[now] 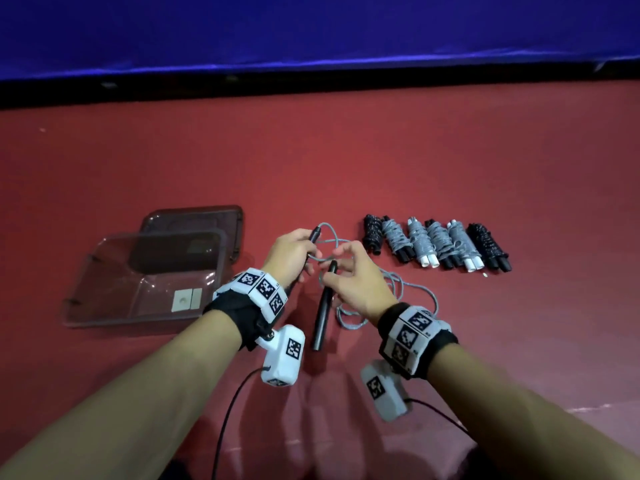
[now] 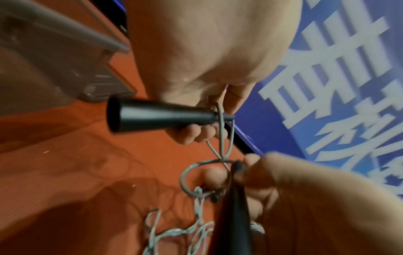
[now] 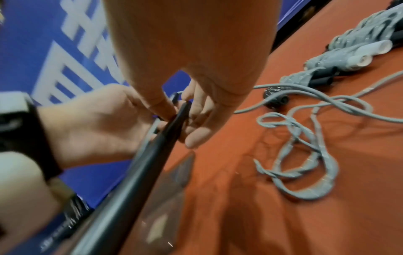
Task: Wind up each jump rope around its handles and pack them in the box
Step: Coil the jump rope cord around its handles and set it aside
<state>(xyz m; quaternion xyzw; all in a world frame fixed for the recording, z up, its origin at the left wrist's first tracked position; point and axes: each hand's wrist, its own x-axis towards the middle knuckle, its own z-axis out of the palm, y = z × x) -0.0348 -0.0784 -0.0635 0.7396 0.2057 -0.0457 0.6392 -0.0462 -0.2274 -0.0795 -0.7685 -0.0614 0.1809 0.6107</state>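
Your left hand is curled around one black handle of the grey jump rope, the handle's tip pointing away to the far right, your wrist raised above the red table. Your right hand pinches the top of the second black handle between thumb and fingers; that handle slants down toward you, its lower end near the table. The two hands are just beside each other, and a loop of rope runs between the handle tips. The loose rope lies in a tangle on the table under and to the right of your right hand. Farther right, six wound ropes lie side by side in a row. To the left sits the clear box, with its lid leaning at its far edge.
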